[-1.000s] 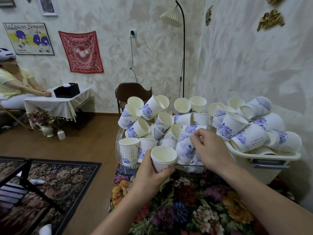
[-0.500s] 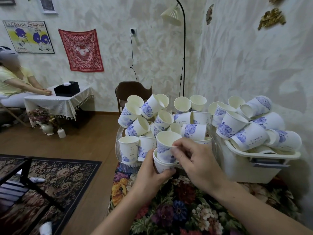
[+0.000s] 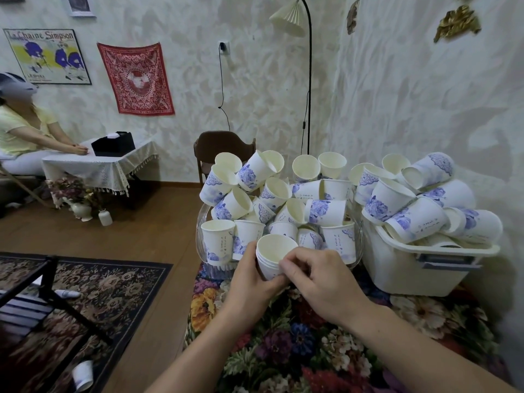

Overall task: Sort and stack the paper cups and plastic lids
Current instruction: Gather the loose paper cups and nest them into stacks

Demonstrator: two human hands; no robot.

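Note:
A short stack of nested white paper cups stands upright in front of me. My left hand grips its side from the left. My right hand pinches the top cup's rim and wall from the right. Behind them a clear tray holds a heap of several white cups with blue flower prints, some upright, some on their sides. To the right a white plastic bin is piled with more such cups. No plastic lids are visible.
The tray and bin sit on a table with a flowered cloth. A brown chair and a floor lamp stand behind. One cup lies on the floor at lower left. A person sits at a small table far left.
My right hand took a blue-flowered cup from the heap, carried it over and pushed it down into the cup held by my left hand; it now sits nested.

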